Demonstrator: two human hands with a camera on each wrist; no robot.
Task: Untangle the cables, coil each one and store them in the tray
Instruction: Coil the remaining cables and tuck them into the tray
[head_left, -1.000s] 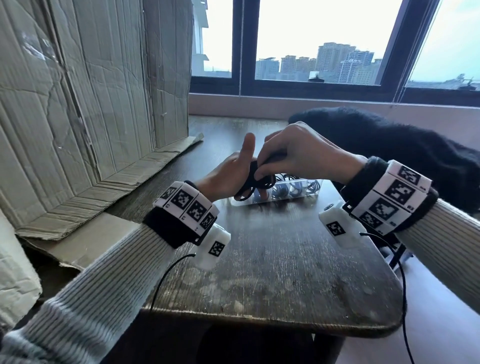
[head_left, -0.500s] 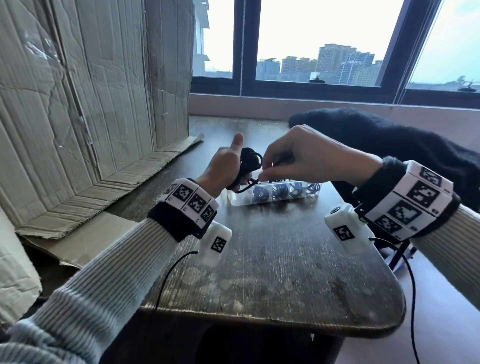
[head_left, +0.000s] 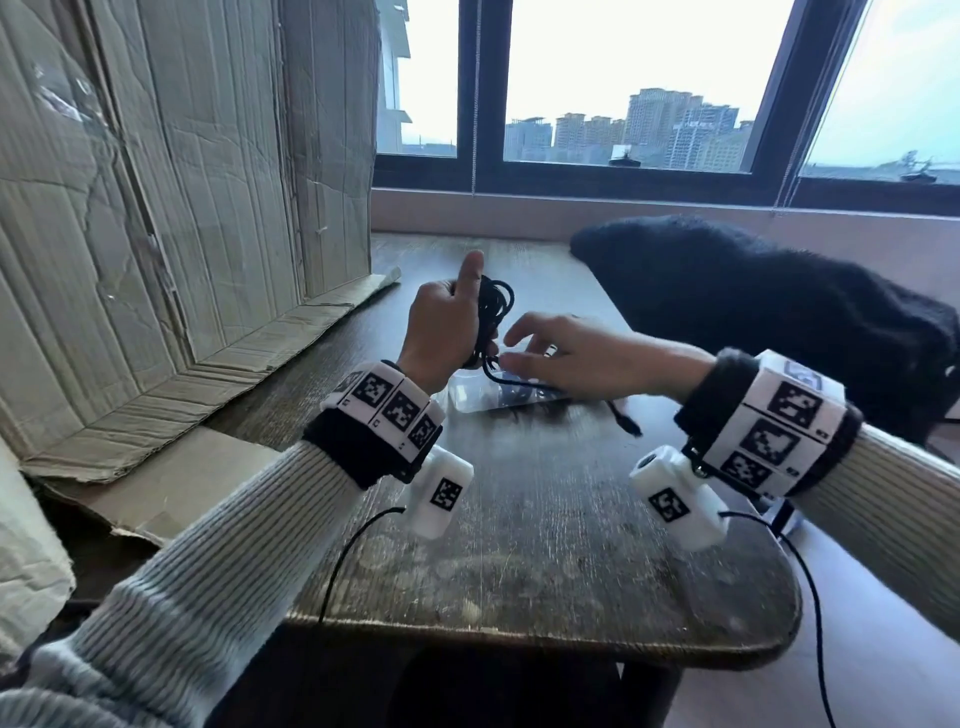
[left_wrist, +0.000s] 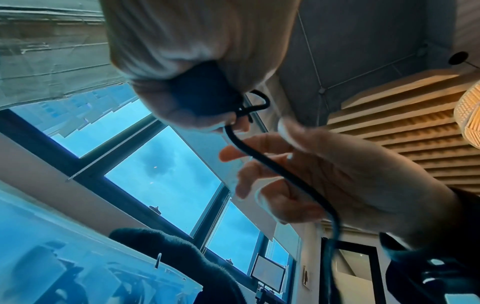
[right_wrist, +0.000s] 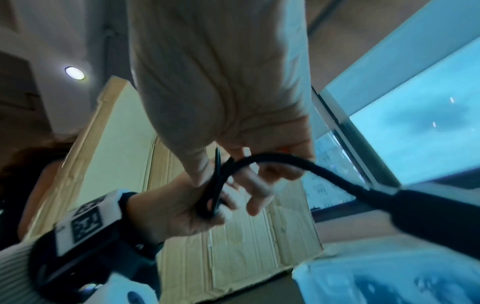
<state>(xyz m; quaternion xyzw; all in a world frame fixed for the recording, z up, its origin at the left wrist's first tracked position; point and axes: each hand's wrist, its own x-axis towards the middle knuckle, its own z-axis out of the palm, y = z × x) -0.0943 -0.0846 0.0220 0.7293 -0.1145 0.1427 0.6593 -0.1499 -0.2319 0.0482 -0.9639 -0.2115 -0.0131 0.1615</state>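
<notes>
The left hand (head_left: 441, 327) grips a coiled black cable (head_left: 493, 306) above the surface (head_left: 545, 545), thumb up, near its far left part. The right hand (head_left: 587, 358) hovers just beside it with fingers loosely spread, the cable's loose end draped across them. Below both hands sits the clear tray (head_left: 467, 397), other coils inside.
</notes>
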